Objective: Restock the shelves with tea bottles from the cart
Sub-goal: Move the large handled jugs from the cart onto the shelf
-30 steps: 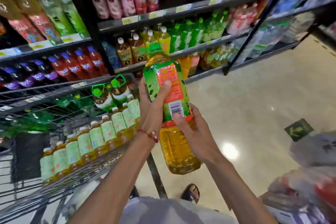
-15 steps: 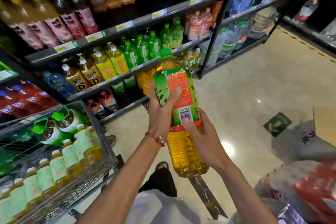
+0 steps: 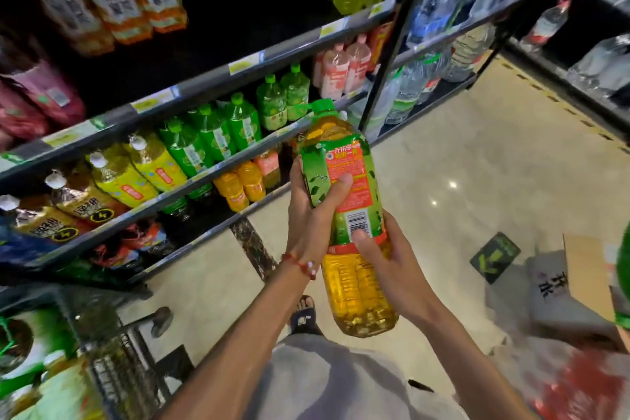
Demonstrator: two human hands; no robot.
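Holding the large tea bottle (image 3: 358, 297) tilted above the floor, the right grip (image 3: 392, 262) curls round its amber lower body and the left grip (image 3: 306, 215) wraps the label, thumb across. Full, it probably handles heavy, with thin flexing walls and slick film, so support near the base suits it. Beyond, green bottles (image 3: 208, 136) line the shelf (image 3: 201, 177).

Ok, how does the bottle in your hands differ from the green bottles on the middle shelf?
The tea bottle shows amber liquid under a green and red label; the green bottles look green all over. The tea bottle is tilted, gripped by the left hand and right hand; the green bottles stand upright in a row on the shelf. Both have green caps.
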